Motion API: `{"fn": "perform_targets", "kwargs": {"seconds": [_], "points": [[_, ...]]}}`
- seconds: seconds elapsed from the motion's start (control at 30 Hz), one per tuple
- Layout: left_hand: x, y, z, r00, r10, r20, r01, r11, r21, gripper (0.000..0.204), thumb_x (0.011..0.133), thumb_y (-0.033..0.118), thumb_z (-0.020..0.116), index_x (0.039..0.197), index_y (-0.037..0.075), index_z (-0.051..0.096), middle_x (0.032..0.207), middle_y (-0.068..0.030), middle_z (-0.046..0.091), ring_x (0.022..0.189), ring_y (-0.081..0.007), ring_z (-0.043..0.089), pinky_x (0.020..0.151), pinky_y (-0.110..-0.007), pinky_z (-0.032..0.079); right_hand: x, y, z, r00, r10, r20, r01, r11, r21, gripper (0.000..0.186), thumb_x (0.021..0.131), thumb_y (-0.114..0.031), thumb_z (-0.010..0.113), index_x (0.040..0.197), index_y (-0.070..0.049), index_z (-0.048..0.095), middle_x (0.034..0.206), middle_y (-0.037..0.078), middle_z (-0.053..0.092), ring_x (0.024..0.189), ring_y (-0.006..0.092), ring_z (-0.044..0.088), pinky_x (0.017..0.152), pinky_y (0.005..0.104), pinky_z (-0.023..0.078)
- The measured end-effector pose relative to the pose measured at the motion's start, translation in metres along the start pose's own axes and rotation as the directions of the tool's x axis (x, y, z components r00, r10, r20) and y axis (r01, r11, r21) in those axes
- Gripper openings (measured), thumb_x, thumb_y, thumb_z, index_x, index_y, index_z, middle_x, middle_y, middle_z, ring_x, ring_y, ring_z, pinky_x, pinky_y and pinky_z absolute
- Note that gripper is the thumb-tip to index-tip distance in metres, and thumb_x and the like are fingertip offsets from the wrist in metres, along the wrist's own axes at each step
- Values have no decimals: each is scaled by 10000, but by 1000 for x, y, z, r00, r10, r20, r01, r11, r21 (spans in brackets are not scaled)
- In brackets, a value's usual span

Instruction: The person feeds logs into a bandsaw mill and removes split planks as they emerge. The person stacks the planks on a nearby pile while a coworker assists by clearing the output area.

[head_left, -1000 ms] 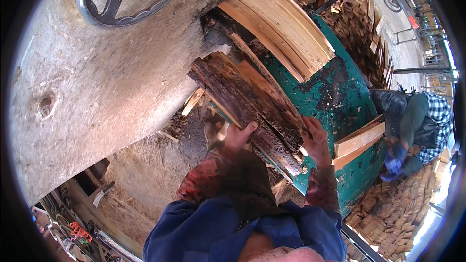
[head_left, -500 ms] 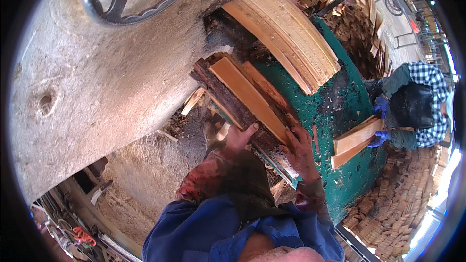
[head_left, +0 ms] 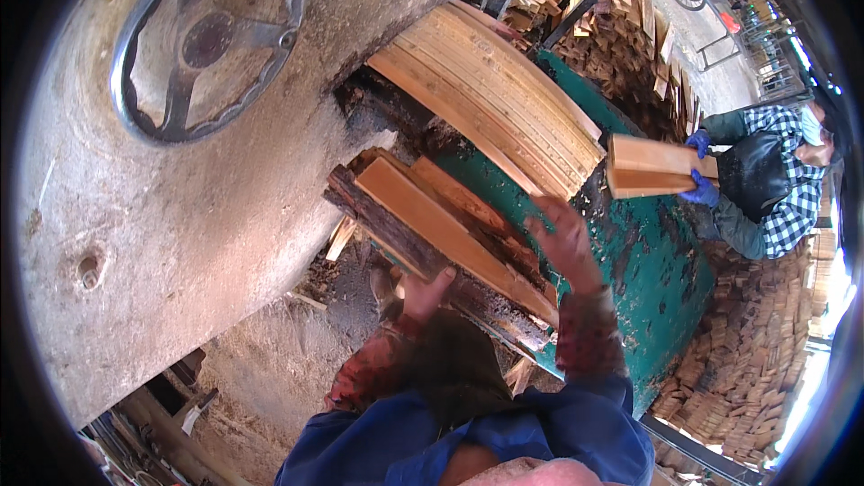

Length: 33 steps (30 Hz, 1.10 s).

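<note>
Several rough boards with bark edges lie together on the green table [head_left: 630,297] in front of me. My left hand [head_left: 425,293] is closed on the near dark bark-edged board [head_left: 387,225], its thumb on top and its other fingers mostly hidden. On top of these pieces rests a smooth orange-brown board [head_left: 450,236]. My right hand [head_left: 569,241] is raised off them, fingers apart and holding nothing, close to the near end of a row of boards [head_left: 495,94] standing on edge side by side. Whether its fingertips touch that row I cannot tell.
At the right, a co-worker's gloved hands [head_left: 702,166] hold some boards [head_left: 652,166]. A spoked handwheel [head_left: 207,40] sits on the large dusty machine body [head_left: 171,234] at left. Stacked wood pieces [head_left: 738,355] and a wood heap [head_left: 621,45] flank the table.
My right hand has left the smooth board and moved up toward the row of boards, while my left hand keeps its hold. The co-worker has lifted their boards and drawn them farther away.
</note>
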<state>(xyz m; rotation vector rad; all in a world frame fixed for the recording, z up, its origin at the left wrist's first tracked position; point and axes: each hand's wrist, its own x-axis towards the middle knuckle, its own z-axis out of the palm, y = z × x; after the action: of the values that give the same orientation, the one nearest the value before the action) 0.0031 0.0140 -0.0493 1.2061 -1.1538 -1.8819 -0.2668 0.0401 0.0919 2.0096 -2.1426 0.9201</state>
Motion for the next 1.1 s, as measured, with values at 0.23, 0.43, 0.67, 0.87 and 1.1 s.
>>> {"fn": "perform_targets", "kwargs": {"seconds": [0.23, 0.43, 0.67, 0.87, 1.1], "points": [[-6, 25, 4, 1000, -1, -4, 1, 1000, -4, 588, 871, 250, 780, 1331, -36, 552, 1278, -107, 629, 1195, -231, 582, 1052, -389, 451, 133, 186, 28, 891, 450, 67, -445, 892, -74, 422, 909, -268, 717, 1255, -32, 663, 1240, 168, 665, 1138, 315, 644, 959, 381, 511], [-9, 30, 7, 993, -121, 5, 121, 991, -60, 544, 870, 235, 789, 1281, -60, 589, 1229, -120, 671, 1133, -229, 632, 986, -378, 505, 157, 301, 64, 702, 640, 314, -619, 765, -176, 535, 926, -309, 647, 1423, -135, 557, 1443, 158, 543, 1354, 327, 497, 1133, 397, 405], [-13, 39, 11, 998, -59, -1, 58, 989, -135, 633, 884, 221, 777, 1388, -33, 491, 1313, -117, 623, 1215, -253, 593, 1068, -399, 455, 158, 311, 67, 726, 541, 423, -348, 821, -452, 438, 911, -263, 598, 1318, -103, 626, 1335, 183, 606, 1287, 356, 541, 1092, 427, 439], [-2, 26, 10, 998, -22, 58, 27, 995, -98, 738, 881, 277, 788, 1450, 4, 406, 1366, -116, 577, 1258, -248, 559, 1087, -405, 438, 113, 299, 12, 866, 471, 170, -434, 875, -213, 300, 857, -187, 673, 1122, -49, 700, 1042, 178, 666, 1000, 365, 636, 893, 414, 512], [-8, 15, 3, 1000, -9, -7, 8, 996, -83, 708, 869, 301, 802, 1401, -28, 469, 1312, -108, 618, 1225, -237, 581, 1073, -401, 449, 57, 147, -86, 826, 533, 182, -525, 846, -93, 255, 907, -215, 706, 1025, 11, 688, 847, 236, 682, 694, 367, 654, 631, 423, 502]]}}
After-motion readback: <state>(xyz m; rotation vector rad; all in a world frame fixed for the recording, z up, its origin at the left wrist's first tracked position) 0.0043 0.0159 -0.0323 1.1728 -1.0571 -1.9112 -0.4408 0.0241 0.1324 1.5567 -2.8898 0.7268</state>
